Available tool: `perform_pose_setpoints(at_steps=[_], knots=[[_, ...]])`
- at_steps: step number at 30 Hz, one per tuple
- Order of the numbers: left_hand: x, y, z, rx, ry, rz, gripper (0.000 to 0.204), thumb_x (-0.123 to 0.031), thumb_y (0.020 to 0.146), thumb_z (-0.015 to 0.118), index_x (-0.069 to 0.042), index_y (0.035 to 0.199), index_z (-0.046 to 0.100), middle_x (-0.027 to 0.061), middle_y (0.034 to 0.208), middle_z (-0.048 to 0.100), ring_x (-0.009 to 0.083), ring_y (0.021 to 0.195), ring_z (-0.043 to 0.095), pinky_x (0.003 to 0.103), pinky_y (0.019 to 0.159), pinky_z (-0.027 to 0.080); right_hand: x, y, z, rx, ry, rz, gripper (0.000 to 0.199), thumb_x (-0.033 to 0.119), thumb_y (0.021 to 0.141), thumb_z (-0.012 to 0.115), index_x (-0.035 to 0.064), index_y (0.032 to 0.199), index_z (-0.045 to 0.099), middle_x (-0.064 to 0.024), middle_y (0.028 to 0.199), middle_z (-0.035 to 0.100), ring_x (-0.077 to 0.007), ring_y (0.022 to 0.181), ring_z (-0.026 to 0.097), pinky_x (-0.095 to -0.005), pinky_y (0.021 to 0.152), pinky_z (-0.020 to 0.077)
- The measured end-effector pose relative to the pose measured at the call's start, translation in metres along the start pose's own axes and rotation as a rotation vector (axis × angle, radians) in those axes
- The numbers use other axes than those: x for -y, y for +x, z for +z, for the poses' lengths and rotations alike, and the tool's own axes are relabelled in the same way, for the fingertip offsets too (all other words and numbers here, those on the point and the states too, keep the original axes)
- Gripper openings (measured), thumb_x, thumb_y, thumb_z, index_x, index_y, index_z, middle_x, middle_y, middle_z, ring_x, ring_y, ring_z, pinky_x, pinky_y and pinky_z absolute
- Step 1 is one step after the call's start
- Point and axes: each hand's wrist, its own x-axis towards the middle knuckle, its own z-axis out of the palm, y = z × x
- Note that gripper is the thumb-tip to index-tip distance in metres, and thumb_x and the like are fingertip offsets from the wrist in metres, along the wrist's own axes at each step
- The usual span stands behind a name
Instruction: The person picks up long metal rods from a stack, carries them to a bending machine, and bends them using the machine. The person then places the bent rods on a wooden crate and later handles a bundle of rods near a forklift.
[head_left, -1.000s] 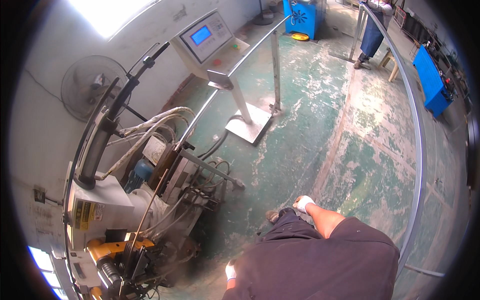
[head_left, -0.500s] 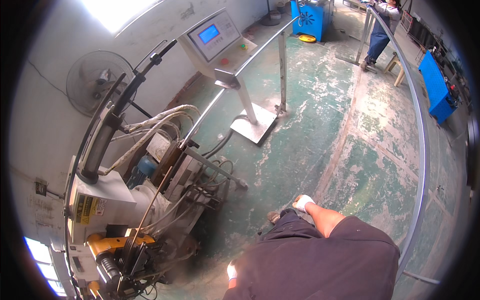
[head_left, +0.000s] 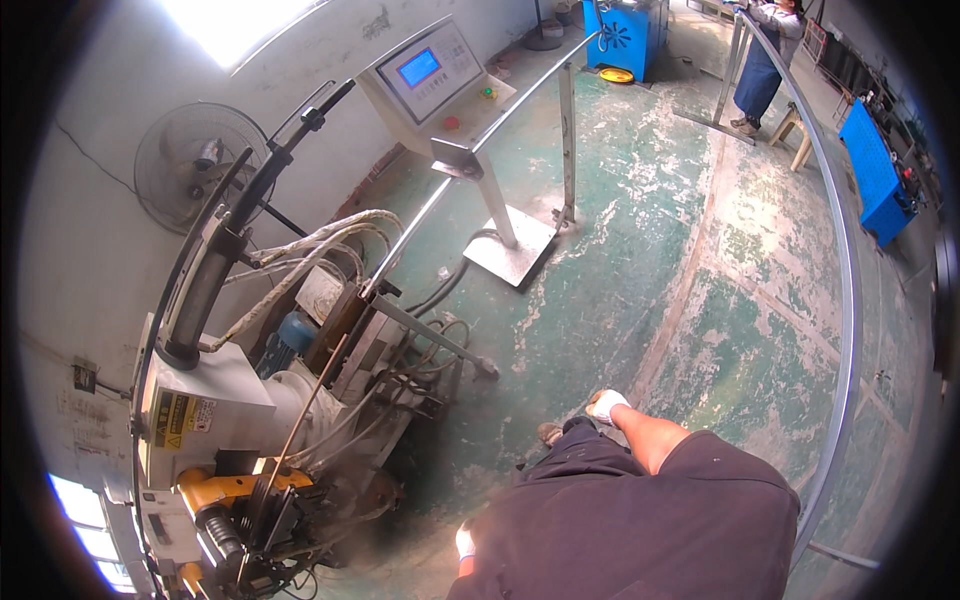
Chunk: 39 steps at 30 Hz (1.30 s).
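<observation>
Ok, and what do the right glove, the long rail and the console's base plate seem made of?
Right glove: probably fabric, matte white and soft-looking; the weave is too small to tell.
Long rail: likely metal, smooth grey, judging by the bright sheen along it.
Base plate: perhaps painted metal, judging by its flat, pale, straight-edged top; the coating is unclear.

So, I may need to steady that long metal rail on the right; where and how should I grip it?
Probably along the near stretch of the long metal rail, with the right hand coming from its left: that side faces you, and its slim profile looks narrow enough to wrap.
</observation>
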Motion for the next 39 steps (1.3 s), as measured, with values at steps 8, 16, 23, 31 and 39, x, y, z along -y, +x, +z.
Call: perform_pose_setpoints(at_steps=[8,16,23,31,39], knots=[[-0.001,0.001,0.001,-0.004,-0.002,0.014,0.016,-0.017,0.093,0.058,-0.008,0.095,0.072,0.0109,0.098,0.074,0.0271,0.097,0.07,0.036,0.085,0.055,0.004,-0.004,-0.003,0.017,0.025,0.012,0.051,0.033,0.085,0.071,0.0056,0.127,0.073,-0.0178,0.129,0.072,-0.0325,0.122,0.068,-0.0383,0.105,0.0522],[0.01,-0.002,0.016,-0.027,-0.026,0.003,0.021,-0.018,0.097,0.054,-0.008,0.105,0.071,0.0095,0.105,0.074,0.0255,0.101,0.069,0.034,0.087,0.055,0.0,0.003,0.002,-0.002,-0.043,-0.025,0.052,0.036,0.083,0.07,0.0067,0.126,0.074,-0.0184,0.129,0.072,-0.0333,0.122,0.068,-0.0383,0.105,0.0522],[0.009,-0.003,0.007,0.052,-0.003,0.014,0.022,-0.017,0.098,0.052,-0.01,0.106,0.07,0.0085,0.108,0.073,0.024,0.104,0.068,0.034,0.091,0.054,0.005,0.003,0.001,0.023,-0.03,-0.027,0.052,0.033,0.084,0.068,0.0054,0.128,0.072,-0.0191,0.133,0.069,-0.0346,0.127,0.064,-0.0395,0.108,0.0502],[0.019,-0.003,0.019,0.089,0.144,0.07,0.021,-0.012,0.099,0.049,-0.007,0.108,0.067,0.0105,0.108,0.071,0.0239,0.103,0.067,0.035,0.092,0.053,0.007,0.005,0.001,0.005,-0.034,-0.056,0.051,0.035,0.084,0.07,0.0064,0.126,0.073,-0.0178,0.129,0.072,-0.0332,0.122,0.068,-0.0387,0.104,0.0523],[0.012,-0.012,0.025,0.091,-0.006,0.027,0.02,-0.009,0.102,0.045,-0.004,0.105,0.064,0.013,0.104,0.068,0.0247,0.099,0.063,0.035,0.092,0.052,0.011,0.0,0.002,0.013,-0.069,-0.073,0.049,0.034,0.085,0.071,0.0063,0.125,0.074,-0.0173,0.127,0.073,-0.0329,0.121,0.068,-0.0387,0.104,0.0525]])
